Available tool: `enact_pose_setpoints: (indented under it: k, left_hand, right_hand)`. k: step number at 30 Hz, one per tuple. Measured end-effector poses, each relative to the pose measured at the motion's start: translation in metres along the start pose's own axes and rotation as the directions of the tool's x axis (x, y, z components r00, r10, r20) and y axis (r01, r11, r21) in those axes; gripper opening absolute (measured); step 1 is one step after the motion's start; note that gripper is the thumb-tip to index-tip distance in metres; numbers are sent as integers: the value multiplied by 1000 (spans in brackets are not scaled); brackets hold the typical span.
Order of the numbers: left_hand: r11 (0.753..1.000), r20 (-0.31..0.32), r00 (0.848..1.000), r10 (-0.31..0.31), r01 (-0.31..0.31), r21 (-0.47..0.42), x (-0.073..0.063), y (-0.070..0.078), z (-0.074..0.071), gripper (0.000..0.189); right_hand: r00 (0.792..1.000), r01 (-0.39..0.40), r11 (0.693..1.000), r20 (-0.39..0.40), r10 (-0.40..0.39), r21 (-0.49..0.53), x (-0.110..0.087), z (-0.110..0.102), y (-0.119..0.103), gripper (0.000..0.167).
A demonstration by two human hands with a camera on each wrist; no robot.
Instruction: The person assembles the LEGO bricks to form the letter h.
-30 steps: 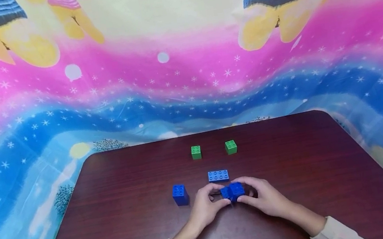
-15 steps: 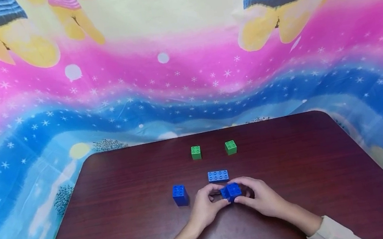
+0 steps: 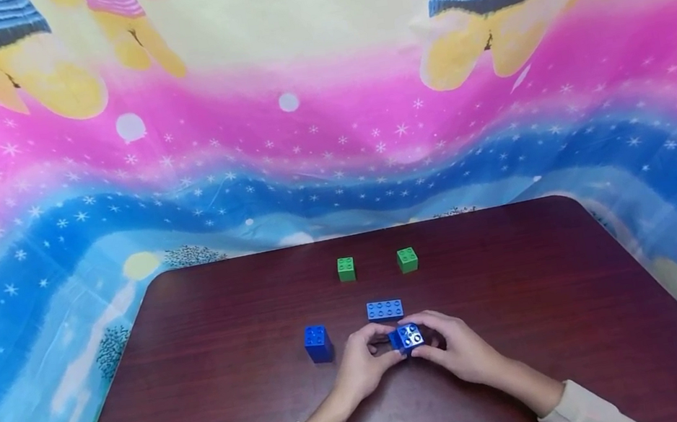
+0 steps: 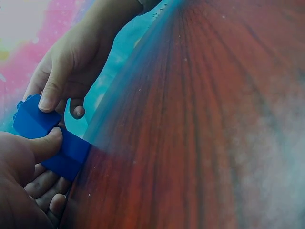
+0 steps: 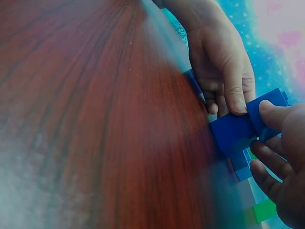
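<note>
My left hand [image 3: 362,366] pinches a dark blue building block [image 4: 71,155] between thumb and fingers. Right beside it, my right hand [image 3: 464,349] grips a second dark blue block [image 3: 410,335], whose studs face up in the head view. In the right wrist view this upper block [image 5: 264,114] meets the top of the left hand's block [image 5: 232,133] at a slight tilt; whether they are locked together I cannot tell. Fingers cover parts of both blocks. A light blue eight-stud block [image 3: 384,309] lies just beyond the hands.
Left of the hands, a tall dark blue block stack [image 3: 317,344] stands upright on the dark wooden table [image 3: 236,401]. Two green blocks, one on the left [image 3: 346,269] and one on the right [image 3: 408,260], sit farther back. A patterned cloth [image 3: 327,132] hangs behind the table.
My right hand has moved slightly left with its block, which now sits over more of the left hand's block. Its studs catch the light. The left hand stays nearly still.
</note>
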State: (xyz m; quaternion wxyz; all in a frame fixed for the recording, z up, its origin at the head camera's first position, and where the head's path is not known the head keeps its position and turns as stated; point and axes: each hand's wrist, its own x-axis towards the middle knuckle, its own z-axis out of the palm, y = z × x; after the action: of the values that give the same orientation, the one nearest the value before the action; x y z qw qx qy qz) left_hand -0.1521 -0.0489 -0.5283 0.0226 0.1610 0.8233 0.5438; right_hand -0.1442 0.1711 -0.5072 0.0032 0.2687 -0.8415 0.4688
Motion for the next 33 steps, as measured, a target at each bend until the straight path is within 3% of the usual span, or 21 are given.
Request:
enact_pose_setpoints:
  k: [13,24,33]
  left_hand:
    - [1000,-7,1000,22,-22,23,0,-1,-1,34]
    - [998,14,999,-31,30,48,1,2,-3,36]
    - [999,13,1000,-25,25,46,1,2,-4,36]
  right_hand:
    - [999,-30,999,18,31,-24,8,1,0,41]
    - [998,-59,997,23,61,-45,12,1,0,41]
    - [995,-83,995,44,85,-50,14,-1,-3,41]
